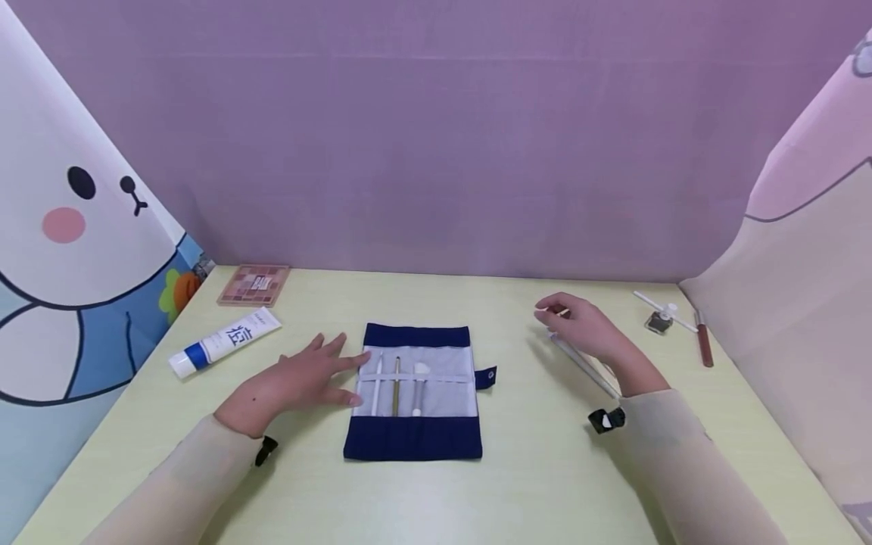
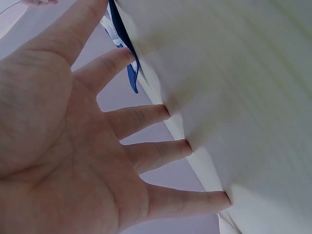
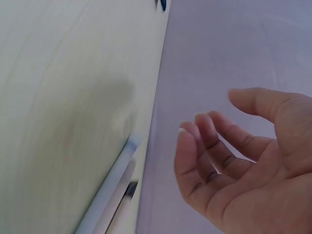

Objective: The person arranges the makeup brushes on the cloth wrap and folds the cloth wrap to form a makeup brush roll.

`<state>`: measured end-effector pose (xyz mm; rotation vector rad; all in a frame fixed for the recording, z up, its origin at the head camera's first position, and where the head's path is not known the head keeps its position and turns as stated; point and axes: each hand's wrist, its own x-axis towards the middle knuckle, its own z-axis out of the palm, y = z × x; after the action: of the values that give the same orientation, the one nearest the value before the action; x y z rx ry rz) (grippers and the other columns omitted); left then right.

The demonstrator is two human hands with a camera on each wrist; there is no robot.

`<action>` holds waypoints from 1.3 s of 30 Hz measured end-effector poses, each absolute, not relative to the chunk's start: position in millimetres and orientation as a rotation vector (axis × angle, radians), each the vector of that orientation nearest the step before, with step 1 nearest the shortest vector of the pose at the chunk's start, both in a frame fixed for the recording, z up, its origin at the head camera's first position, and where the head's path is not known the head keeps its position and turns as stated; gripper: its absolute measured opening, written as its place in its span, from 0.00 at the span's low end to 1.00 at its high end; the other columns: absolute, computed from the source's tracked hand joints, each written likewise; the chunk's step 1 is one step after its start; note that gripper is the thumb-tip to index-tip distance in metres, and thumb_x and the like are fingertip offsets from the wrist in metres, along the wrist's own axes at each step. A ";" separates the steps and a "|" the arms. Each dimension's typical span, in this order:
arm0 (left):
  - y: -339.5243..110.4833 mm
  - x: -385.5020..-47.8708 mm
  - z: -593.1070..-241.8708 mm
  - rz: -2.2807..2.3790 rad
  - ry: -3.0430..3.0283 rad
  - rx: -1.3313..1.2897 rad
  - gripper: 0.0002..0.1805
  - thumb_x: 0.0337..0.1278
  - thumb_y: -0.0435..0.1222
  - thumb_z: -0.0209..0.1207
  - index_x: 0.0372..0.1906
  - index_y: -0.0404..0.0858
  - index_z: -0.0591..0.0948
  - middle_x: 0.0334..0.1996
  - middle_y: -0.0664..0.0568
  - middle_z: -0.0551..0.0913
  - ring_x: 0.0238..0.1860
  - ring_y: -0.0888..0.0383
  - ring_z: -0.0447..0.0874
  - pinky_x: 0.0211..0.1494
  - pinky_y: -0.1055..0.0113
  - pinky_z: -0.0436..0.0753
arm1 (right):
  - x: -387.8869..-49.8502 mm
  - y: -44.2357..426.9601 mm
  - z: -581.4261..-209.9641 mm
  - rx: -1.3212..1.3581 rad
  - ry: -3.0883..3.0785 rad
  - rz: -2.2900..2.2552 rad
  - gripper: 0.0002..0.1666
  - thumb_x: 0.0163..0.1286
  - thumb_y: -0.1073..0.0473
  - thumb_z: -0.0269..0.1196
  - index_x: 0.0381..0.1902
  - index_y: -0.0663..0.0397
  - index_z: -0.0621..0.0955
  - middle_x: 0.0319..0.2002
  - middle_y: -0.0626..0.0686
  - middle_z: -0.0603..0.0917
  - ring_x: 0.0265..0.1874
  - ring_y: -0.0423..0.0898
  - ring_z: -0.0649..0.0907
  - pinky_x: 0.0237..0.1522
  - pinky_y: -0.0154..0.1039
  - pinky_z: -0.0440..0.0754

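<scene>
A navy and pale-grey fabric roll pouch point(image 1: 412, 439) lies unrolled on the table, its snap tab pointing right. Under its elastic band sit a white pen-like stick point(image 1: 377, 390), an olive-gold stick point(image 1: 397, 390) and a grey-handled brush point(image 1: 418, 393) with a pale head. My left hand point(image 1: 306, 375) has its fingers spread, index finger and thumb resting at the pouch's left edge; the other fingertips touch the table in the left wrist view. Over the table to the right, my right hand point(image 1: 579, 325) hangs loosely curled and holds nothing. Below it lie slim sticks point(image 3: 109, 187), one dark-tipped.
A white and blue tube point(image 1: 228, 341) and a pink checked palette point(image 1: 253, 285) lie at left. Far right are a white stick point(image 1: 647, 300), a small dark bottle point(image 1: 658, 323) and a brown-handled tool point(image 1: 705, 344). A purple cloth point(image 1: 436, 151) hangs behind the table.
</scene>
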<state>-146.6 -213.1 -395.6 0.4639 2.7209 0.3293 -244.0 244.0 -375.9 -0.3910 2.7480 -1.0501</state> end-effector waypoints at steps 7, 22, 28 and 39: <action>-213.0 -148.4 -397.3 0.341 2.713 0.452 0.45 0.64 0.63 0.66 0.83 0.57 0.66 0.86 0.29 0.51 0.83 0.17 0.45 0.62 0.06 0.57 | -243.4 266.1 -382.7 -0.397 2.717 -0.946 0.24 0.79 0.61 0.58 0.69 0.65 0.76 0.51 0.60 0.83 0.51 0.53 0.83 0.48 0.40 0.80; -212.5 -149.3 -396.6 0.319 2.715 0.454 0.46 0.64 0.63 0.66 0.83 0.57 0.66 0.86 0.29 0.52 0.83 0.18 0.46 0.62 0.06 0.59 | -237.2 277.5 -388.8 -0.405 2.730 -0.794 0.25 0.73 0.69 0.59 0.67 0.67 0.76 0.56 0.64 0.83 0.50 0.54 0.83 0.49 0.44 0.82; -213.8 -150.0 -397.0 0.315 2.705 0.439 0.46 0.64 0.64 0.66 0.83 0.56 0.66 0.86 0.29 0.52 0.83 0.17 0.45 0.62 0.06 0.58 | -236.7 272.7 -391.1 -0.434 2.734 -0.757 0.28 0.66 0.73 0.63 0.65 0.69 0.76 0.55 0.66 0.84 0.51 0.57 0.84 0.55 0.52 0.84; -213.0 -150.9 -396.4 0.319 2.704 0.437 0.46 0.63 0.64 0.66 0.83 0.57 0.66 0.86 0.29 0.52 0.83 0.17 0.46 0.62 0.06 0.58 | -235.5 267.4 -392.8 -0.467 2.747 -0.694 0.30 0.63 0.76 0.64 0.65 0.74 0.75 0.55 0.69 0.84 0.52 0.61 0.85 0.57 0.58 0.86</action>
<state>-150.9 -213.0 -396.4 0.4367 2.7039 0.3186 -235.5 267.4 -392.8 -0.4673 2.7472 -0.6941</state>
